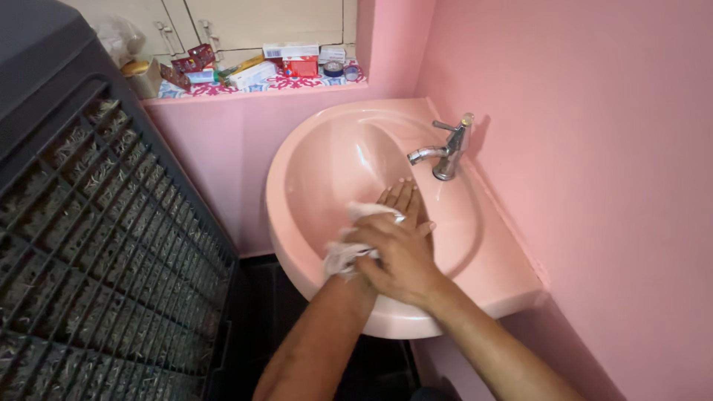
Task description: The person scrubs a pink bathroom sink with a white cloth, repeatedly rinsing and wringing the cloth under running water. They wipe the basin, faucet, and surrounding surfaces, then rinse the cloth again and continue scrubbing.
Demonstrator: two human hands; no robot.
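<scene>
1. A dark cooler [96, 223] fills the left side; its moulded plastic grille is a lattice of slats over coarse, straw-like padding.
2. Above it, a pink ledge [252, 93] carries a patterned cloth and a clutter of small cardboard boxes [290, 63].
3. A crumpled white cloth [349, 245], soft and wrinkled, sits over the bowl of the sink, bunched between the two hands.
4. The left hand [401, 204] lies flat beneath, fingers straight and close together, pointing at the tap.
5. The right hand [397, 256] lies across it, fingers curled over the cloth, pressing it down.
6. The glossy pink ceramic sink [327, 148] is rounded and smooth.
7. A shiny chrome tap [444, 152] stands at its rim beside the matte pink wall [594, 186].
</scene>
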